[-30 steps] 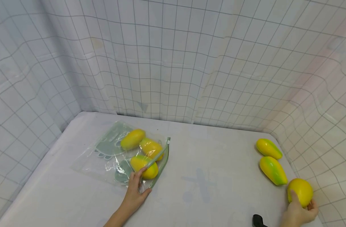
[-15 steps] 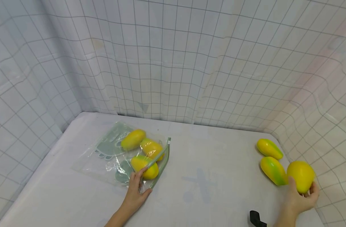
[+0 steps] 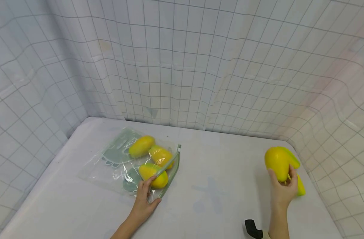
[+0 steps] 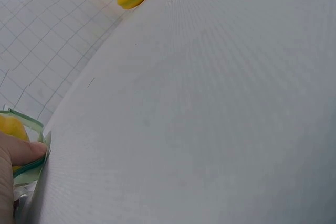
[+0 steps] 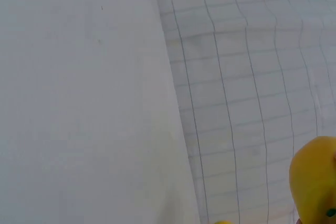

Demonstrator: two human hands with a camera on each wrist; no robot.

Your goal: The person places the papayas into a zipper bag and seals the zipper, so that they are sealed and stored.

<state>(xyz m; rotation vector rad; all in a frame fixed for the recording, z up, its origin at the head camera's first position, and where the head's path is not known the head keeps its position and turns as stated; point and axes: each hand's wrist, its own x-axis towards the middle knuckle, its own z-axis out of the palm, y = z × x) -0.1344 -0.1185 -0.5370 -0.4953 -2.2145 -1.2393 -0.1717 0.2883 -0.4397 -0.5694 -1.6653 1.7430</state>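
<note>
My right hand [image 3: 282, 192] grips a yellow mango [image 3: 275, 162], raised above the table on the right, fingers and thumb around its lower end. The same mango [image 5: 314, 179] shows at the right edge of the right wrist view. At the left, a clear zip bag [image 3: 114, 156] with green print lies flat, several mangoes apart from it. Inside are a far mango [image 3: 141, 146], a middle mango [image 3: 159, 156] and a near mango [image 3: 149, 170]. My left hand [image 3: 143, 204] holds the bag's mouth at its near corner; the thumb [image 4: 29, 150] lies against the green zip edge.
Behind the held mango, two yellow-green mangoes lie on the table, partly hidden: a far mango [image 3: 293, 160] and a near mango [image 3: 301, 187]. A black piece [image 3: 253, 229] sits beside the right forearm. Gridded white curtains [image 3: 184, 66] enclose the white table [image 3: 223, 166].
My right hand has lifted the mango off the table's right edge and carried it leftward and away, now in front of the two others. The left hand stays at the bag's mouth.
</note>
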